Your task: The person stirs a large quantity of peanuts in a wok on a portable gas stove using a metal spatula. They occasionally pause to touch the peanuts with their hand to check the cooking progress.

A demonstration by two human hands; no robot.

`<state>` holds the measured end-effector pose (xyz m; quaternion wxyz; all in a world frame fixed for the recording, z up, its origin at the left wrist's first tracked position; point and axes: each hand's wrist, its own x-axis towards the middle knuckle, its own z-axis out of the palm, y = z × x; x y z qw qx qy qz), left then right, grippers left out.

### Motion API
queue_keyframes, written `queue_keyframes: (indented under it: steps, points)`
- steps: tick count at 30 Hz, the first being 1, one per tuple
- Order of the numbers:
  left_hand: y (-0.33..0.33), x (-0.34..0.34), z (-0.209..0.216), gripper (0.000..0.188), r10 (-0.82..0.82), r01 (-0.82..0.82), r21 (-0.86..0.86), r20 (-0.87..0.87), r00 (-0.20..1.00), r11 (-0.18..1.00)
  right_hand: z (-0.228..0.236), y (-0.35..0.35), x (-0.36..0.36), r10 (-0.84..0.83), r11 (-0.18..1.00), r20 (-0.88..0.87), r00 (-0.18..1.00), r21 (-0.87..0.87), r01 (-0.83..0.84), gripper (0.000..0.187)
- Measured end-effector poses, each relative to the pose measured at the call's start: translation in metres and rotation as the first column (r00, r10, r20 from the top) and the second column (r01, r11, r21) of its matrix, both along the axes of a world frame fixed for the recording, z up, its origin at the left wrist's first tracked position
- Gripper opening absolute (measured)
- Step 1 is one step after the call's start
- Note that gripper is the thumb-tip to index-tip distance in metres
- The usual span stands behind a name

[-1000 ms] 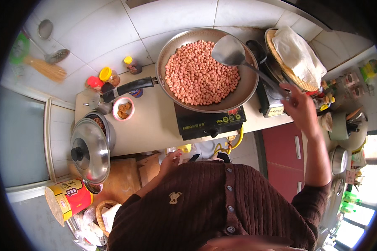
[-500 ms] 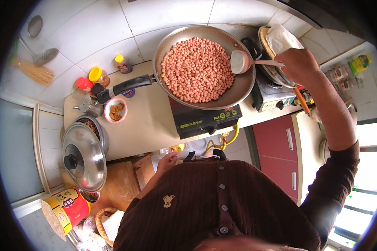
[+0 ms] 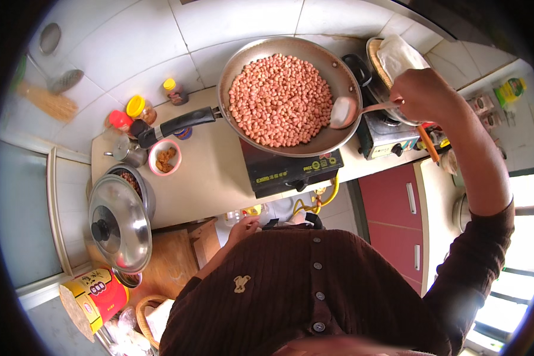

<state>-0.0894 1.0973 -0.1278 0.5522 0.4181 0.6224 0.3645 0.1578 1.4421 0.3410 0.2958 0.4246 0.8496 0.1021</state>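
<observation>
My right hand (image 3: 421,95) is closed round the handle of a ladle (image 3: 344,113), whose pale head rests at the right inner side of a wide pan (image 3: 329,59). I cannot tell whether the white in its bowl is a filling or glare. Pink-skinned peanuts (image 3: 279,98) cover most of the pan's bottom. The pan's black handle (image 3: 187,121) points left, and no hand is on it. My left hand (image 3: 244,227) hangs low by the counter's front edge, fingers curled. Part of it is hidden, and nothing held can be made out.
Under the pan stands a black stove (image 3: 296,178). A pink-rimmed bowl (image 3: 164,157) of brown pieces and several jars sit left. A pot (image 3: 149,196) has its steel lid (image 3: 121,222) tilted against it. At right, another burner (image 3: 391,142) carries a covered pan, with an orange handle (image 3: 428,144) jutting out.
The ladle's head has moved down along the pan's right side, toward me. My right hand has shifted slightly with it. The left hand has barely moved.
</observation>
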Motion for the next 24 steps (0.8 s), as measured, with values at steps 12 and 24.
queue_keyframes:
  steps: [12, 24]
  points:
    - [0.003, 0.002, -0.003, 0.029, -0.002, 0.0, -0.041, -0.039, 0.999, 0.999, -0.14, -0.039, 0.001, -0.206, 0.967, -0.696, 0.687, -0.253, 0.033, 0.029]
    - [0.006, 0.008, 0.003, 0.03, -0.014, 0.012, -0.047, -0.04, 0.999, 0.999, -0.126, -0.005, 0.025, -0.808, 0.57, -0.537, 0.241, -0.817, 0.09, 0.037]
